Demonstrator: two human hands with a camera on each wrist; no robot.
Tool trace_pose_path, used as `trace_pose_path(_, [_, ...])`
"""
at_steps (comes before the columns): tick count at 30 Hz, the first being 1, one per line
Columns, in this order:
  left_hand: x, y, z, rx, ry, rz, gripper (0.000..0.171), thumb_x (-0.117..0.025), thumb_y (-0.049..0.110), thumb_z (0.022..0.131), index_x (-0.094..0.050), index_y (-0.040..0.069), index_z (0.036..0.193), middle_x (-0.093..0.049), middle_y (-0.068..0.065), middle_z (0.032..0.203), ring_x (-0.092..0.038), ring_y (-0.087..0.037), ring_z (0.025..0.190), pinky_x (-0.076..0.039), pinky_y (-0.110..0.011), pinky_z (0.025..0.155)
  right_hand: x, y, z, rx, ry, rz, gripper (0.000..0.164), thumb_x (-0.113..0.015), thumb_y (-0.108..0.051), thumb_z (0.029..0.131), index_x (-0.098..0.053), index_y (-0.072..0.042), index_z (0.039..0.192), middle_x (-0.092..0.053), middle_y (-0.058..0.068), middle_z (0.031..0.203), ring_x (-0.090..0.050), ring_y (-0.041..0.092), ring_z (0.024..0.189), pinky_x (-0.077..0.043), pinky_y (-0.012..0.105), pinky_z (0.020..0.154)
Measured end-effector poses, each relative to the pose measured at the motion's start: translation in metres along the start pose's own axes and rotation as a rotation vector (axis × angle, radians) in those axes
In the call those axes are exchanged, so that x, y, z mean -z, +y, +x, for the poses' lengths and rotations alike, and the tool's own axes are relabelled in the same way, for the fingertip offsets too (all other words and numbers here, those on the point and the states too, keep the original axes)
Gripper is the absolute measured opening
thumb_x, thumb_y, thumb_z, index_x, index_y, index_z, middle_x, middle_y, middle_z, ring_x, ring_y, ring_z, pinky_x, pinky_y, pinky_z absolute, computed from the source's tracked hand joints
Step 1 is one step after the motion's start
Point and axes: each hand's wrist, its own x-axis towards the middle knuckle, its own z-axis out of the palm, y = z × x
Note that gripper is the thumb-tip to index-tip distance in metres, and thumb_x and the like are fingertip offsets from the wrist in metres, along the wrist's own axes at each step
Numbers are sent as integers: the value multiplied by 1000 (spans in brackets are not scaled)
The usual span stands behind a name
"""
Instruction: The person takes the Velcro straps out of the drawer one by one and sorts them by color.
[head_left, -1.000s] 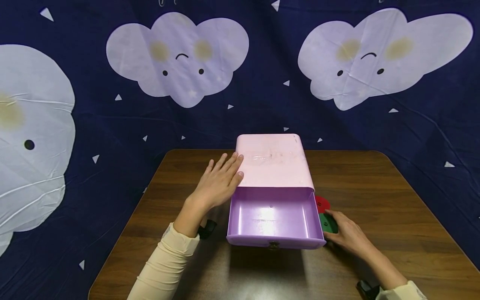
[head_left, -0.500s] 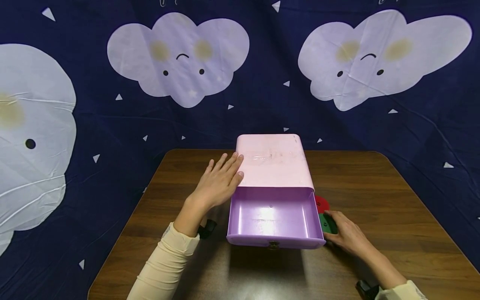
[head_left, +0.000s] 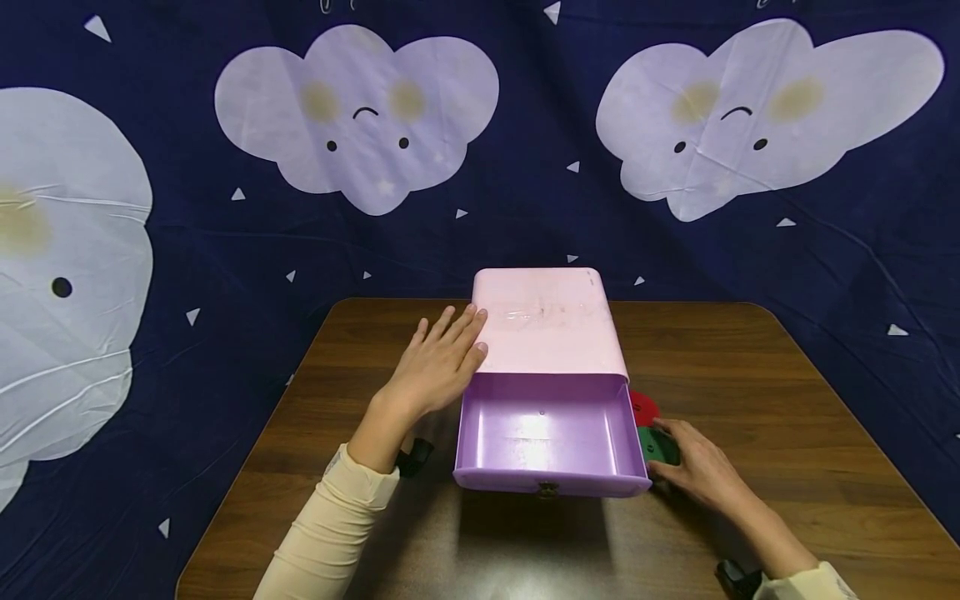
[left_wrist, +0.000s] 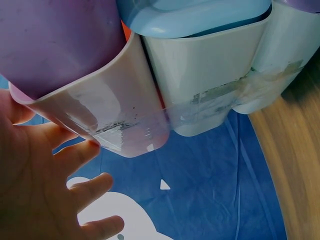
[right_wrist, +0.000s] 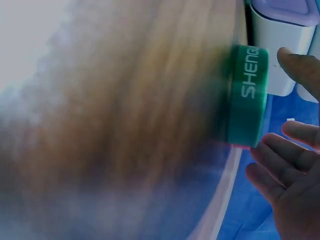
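A stacked drawer unit stands on the table, with a pale pink case [head_left: 543, 325] on top. Its purple drawer [head_left: 551, 425] is pulled out, and nothing shows inside. My left hand [head_left: 435, 367] rests against the unit's left side with straight, spread fingers; the left wrist view shows them by the pink case [left_wrist: 120, 120]. To the right of the drawer, my right hand [head_left: 701, 467] has thumb and fingers spread beside a round green thing [head_left: 656, 446] lettered SHENG. In the right wrist view a gap shows between the hand and the green thing [right_wrist: 247, 95].
A round red thing [head_left: 643, 408] lies just behind the green one, partly hidden by the drawer. Below the top case, a blue drawer [left_wrist: 200, 15] shows in a white case [left_wrist: 205, 75]. A dark blue cloud-patterned cloth [head_left: 540, 225] hangs behind the wooden table [head_left: 787, 400].
My right hand has shifted slightly to the right, and a little more of the green thing shows. My left hand and the drawer unit have not moved.
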Motion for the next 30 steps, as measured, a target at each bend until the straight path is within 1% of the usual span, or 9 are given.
trace_pose_path(3, [0,0,0,0,-3,0,55,-16,47,102,-13,27,152,-14,4,160,-10,-26,149,-6,-54,119,8,-4,0,-17,17,7,65,-83,-21,68,-55,3,121,-64,22,111,-62,40,100,-51,56,76])
trace_pose_path(6, [0,0,1,4,-8,4,55,-16,47,102,-13,27,152,-13,5,160,-9,-25,149,-6,-54,119,19,-11,1,-54,24,31,64,-81,-25,71,-54,2,123,-64,23,112,-61,42,102,-49,58,77])
trace_pose_path(8, [0,0,1,6,-8,6,55,-16,47,102,-13,28,152,-13,5,160,-9,-25,149,-6,-54,119,27,-17,2,-63,43,41,63,-81,-25,72,-55,1,123,-64,23,112,-60,42,103,-48,59,78])
trace_pose_path(10, [1,0,0,7,-8,6,55,-17,47,101,-12,28,152,-13,5,160,-9,-25,149,-5,-53,119,34,-22,4,-55,78,44,61,-81,-23,72,-55,0,122,-65,21,111,-61,40,102,-48,58,78])
trace_pose_path(15, [1,0,0,8,-1,7,55,-18,46,102,-14,27,152,-14,5,160,-10,-25,149,-6,-54,119,49,-32,8,6,171,17,60,-83,-17,68,-57,-2,120,-67,17,107,-63,34,98,-48,53,76])
trace_pose_path(21, [0,1,1,5,4,8,55,-18,46,102,-15,26,152,-14,4,160,-10,-26,149,-7,-55,119,59,-42,12,15,189,13,59,-82,-19,69,-57,-3,120,-68,15,106,-62,33,98,-48,51,77])
trace_pose_path(25, [0,1,1,1,4,3,55,-18,46,102,-15,26,152,-14,3,160,-10,-26,149,-7,-55,119,64,-49,13,27,231,-6,59,-84,-18,67,-59,-4,119,-69,11,104,-63,29,95,-46,42,77])
trace_pose_path(29, [0,1,1,-4,11,5,55,-18,45,102,-16,25,152,-15,3,160,-10,-26,149,-7,-55,119,73,-57,15,28,278,4,57,-84,-17,67,-61,-7,119,-70,8,102,-63,25,92,-44,27,77])
trace_pose_path(30, [0,1,1,-2,11,7,55,-18,46,102,-16,25,152,-15,3,160,-10,-26,149,-7,-55,119,76,-59,16,26,285,13,56,-83,-17,68,-62,-7,118,-71,7,102,-63,22,92,-43,22,78])
